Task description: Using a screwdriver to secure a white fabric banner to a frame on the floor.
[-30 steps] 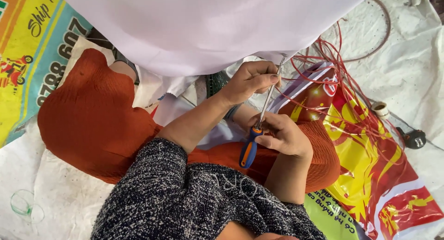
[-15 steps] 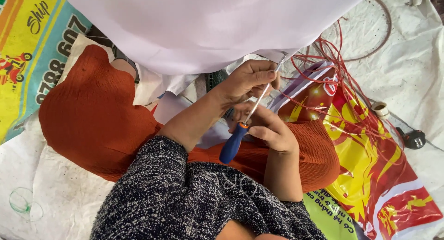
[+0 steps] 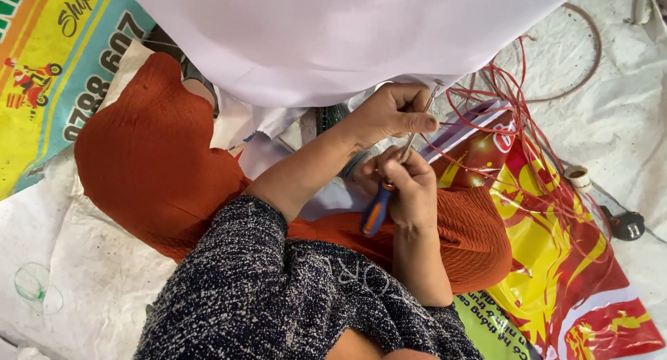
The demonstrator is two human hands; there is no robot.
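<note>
Above the lap, near the white panel's [image 3: 333,34] lower edge, the right hand [image 3: 410,186] is clenched on the screwdriver [image 3: 379,207] handle. Its shaft runs up-right to the left hand [image 3: 389,113], whose fingers pinch it near the tip.

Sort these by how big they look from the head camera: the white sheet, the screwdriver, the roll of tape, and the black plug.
1. white sheet
2. screwdriver
3. black plug and roll of tape: both small and look about alike, so I won't rank them.
</note>
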